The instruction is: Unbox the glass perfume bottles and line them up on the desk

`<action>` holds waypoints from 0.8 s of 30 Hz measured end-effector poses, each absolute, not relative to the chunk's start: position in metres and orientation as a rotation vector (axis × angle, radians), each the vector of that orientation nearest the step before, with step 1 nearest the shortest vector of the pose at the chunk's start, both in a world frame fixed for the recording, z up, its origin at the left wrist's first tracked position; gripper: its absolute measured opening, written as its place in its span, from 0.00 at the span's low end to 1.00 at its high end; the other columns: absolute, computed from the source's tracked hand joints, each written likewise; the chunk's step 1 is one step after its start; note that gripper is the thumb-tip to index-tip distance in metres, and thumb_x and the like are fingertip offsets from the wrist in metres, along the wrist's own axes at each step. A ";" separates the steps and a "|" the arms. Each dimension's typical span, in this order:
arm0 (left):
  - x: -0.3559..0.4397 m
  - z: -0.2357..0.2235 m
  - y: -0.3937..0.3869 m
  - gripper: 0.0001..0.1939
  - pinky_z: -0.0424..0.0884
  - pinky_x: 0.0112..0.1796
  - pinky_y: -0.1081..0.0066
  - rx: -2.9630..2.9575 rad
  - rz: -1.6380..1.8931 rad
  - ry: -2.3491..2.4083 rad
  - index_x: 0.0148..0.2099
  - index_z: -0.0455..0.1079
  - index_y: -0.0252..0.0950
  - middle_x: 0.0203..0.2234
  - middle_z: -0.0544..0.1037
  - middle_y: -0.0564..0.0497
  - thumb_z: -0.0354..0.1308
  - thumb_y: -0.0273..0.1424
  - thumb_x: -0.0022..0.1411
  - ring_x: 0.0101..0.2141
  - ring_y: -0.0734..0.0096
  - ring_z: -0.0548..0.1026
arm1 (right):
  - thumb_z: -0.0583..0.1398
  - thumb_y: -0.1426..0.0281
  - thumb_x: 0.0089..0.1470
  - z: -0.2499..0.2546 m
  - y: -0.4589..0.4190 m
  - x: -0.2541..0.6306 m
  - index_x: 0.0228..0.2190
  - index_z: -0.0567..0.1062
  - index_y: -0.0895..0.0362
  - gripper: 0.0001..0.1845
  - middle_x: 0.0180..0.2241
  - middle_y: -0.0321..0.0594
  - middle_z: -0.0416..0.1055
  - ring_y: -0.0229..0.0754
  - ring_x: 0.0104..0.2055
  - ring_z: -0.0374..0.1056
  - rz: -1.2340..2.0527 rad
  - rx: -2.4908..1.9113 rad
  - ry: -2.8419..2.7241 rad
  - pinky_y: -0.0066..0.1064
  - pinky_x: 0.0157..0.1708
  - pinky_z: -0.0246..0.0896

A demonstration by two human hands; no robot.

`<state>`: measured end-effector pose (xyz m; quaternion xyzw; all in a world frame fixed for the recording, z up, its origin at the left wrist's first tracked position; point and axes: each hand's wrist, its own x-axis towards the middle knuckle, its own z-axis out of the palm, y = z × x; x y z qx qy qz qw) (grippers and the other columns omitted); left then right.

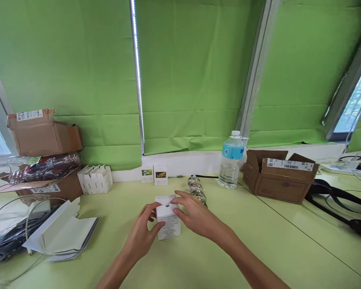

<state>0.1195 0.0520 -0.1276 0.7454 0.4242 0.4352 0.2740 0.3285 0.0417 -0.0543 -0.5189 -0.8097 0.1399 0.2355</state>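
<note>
A small white carton (pixel 168 224) with fine print on its side stands on the pale green table (pixel 258 249). My left hand (pixel 144 233) grips its left side, thumb on the front face and fingers curled over the top edge. My right hand (pixel 195 216) holds the right side, its fingers pressed on the carton's top flap. Just behind my right hand lies a row of shiny small bottles in clear wrap (pixel 197 190).
A water bottle (pixel 231 160) and an open cardboard box (pixel 278 174) stand at the back right, black straps (pixel 339 200) beyond. Two small picture cartons (pixel 155 175), a row of white cartons (pixel 95 179), stacked cardboard boxes (pixel 43 136) and flat white packaging (pixel 60 233) are left.
</note>
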 end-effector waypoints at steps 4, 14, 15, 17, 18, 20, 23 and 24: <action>0.118 -0.128 0.054 0.19 0.69 0.43 0.64 2.008 1.181 1.169 0.54 0.62 0.47 0.45 0.72 0.51 0.56 0.32 0.61 0.41 0.67 0.72 | 0.53 0.65 0.60 -0.044 0.034 0.328 0.45 0.76 0.50 0.15 0.58 0.44 0.61 0.48 0.61 0.53 0.309 -1.384 -2.204 0.39 0.55 0.52; 0.115 -0.121 0.052 0.24 0.71 0.44 0.65 2.174 1.093 1.104 0.58 0.61 0.50 0.51 0.68 0.49 0.52 0.26 0.61 0.46 0.66 0.71 | 0.51 0.63 0.62 -0.038 0.012 0.330 0.21 0.76 0.57 0.22 0.20 0.35 0.64 0.36 0.22 0.57 0.356 -1.351 -2.493 0.28 0.26 0.46; 0.115 -0.120 0.052 0.23 0.71 0.45 0.65 2.184 1.087 1.107 0.57 0.62 0.50 0.51 0.67 0.49 0.51 0.25 0.61 0.46 0.65 0.71 | 0.50 0.63 0.62 -0.037 0.012 0.329 0.21 0.75 0.57 0.23 0.18 0.35 0.63 0.36 0.21 0.56 0.370 -1.345 -2.502 0.28 0.25 0.45; 0.115 -0.118 0.051 0.21 0.71 0.45 0.66 2.193 1.085 1.107 0.56 0.63 0.49 0.50 0.68 0.49 0.50 0.26 0.62 0.46 0.66 0.71 | 0.49 0.63 0.63 -0.036 0.011 0.329 0.26 0.77 0.56 0.22 0.19 0.35 0.65 0.36 0.22 0.57 0.360 -1.336 -2.480 0.28 0.25 0.45; 0.115 -0.118 0.051 0.19 0.71 0.44 0.66 2.192 1.088 1.102 0.55 0.63 0.49 0.49 0.68 0.50 0.50 0.27 0.63 0.46 0.66 0.71 | 0.50 0.62 0.62 -0.035 0.011 0.328 0.30 0.78 0.55 0.20 0.21 0.36 0.67 0.37 0.23 0.59 0.354 -1.338 -2.459 0.27 0.25 0.45; 0.115 -0.118 0.050 0.17 0.71 0.44 0.65 2.165 1.097 1.109 0.54 0.62 0.48 0.49 0.69 0.50 0.51 0.29 0.63 0.44 0.67 0.72 | 0.51 0.60 0.62 -0.035 0.012 0.327 0.41 0.77 0.51 0.17 0.25 0.37 0.71 0.39 0.27 0.64 0.355 -1.363 -2.417 0.26 0.26 0.47; 0.115 -0.120 0.050 0.15 0.71 0.43 0.63 2.064 1.084 1.204 0.51 0.60 0.46 0.46 0.72 0.51 0.54 0.32 0.62 0.41 0.66 0.74 | 0.51 0.58 0.61 -0.038 0.014 0.325 0.50 0.73 0.48 0.20 0.30 0.39 0.73 0.42 0.31 0.67 0.388 -1.420 -2.423 0.26 0.27 0.49; 0.114 -0.120 0.050 0.14 0.71 0.42 0.63 2.032 1.075 1.238 0.49 0.59 0.45 0.44 0.72 0.51 0.55 0.33 0.61 0.41 0.65 0.75 | 0.51 0.57 0.61 -0.039 0.015 0.325 0.50 0.72 0.48 0.20 0.30 0.39 0.73 0.43 0.31 0.68 0.391 -1.437 -2.432 0.26 0.27 0.50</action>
